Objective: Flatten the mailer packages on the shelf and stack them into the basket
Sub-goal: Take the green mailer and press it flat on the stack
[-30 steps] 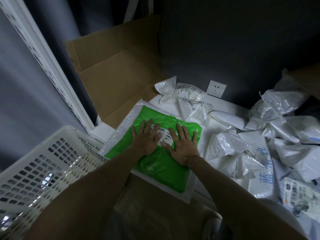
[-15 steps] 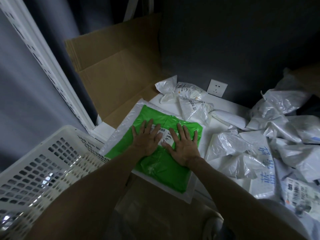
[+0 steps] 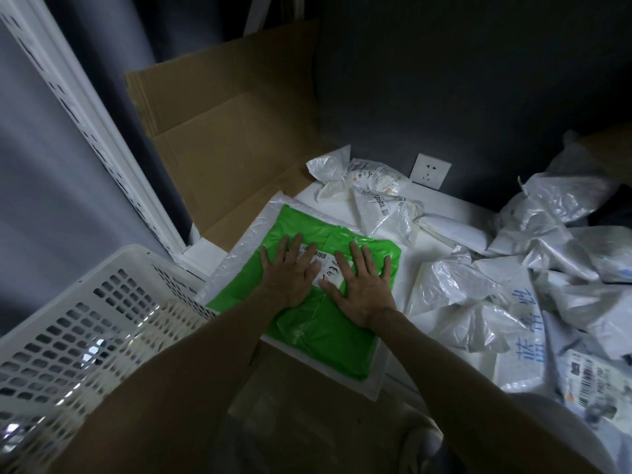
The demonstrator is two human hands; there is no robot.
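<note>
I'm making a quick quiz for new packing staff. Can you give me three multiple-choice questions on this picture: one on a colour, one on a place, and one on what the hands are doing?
1. What colour is the mailer under the left hand and right hand?
A) white
B) green
C) brown

2. Where is the basket from that mailer?
A) to the person's left
B) to the person's right
C) behind it, at the wall

3. How do both hands lie?
A) curled into fists
B) gripping the basket rim
C) flat, fingers spread, on the mailer

Answers:
1 B: bright green shows all around both hands.
2 A: the basket stands at the lower left, beside the mailer.
3 C: both palms are down, with straight fingers on the mailer.
</note>
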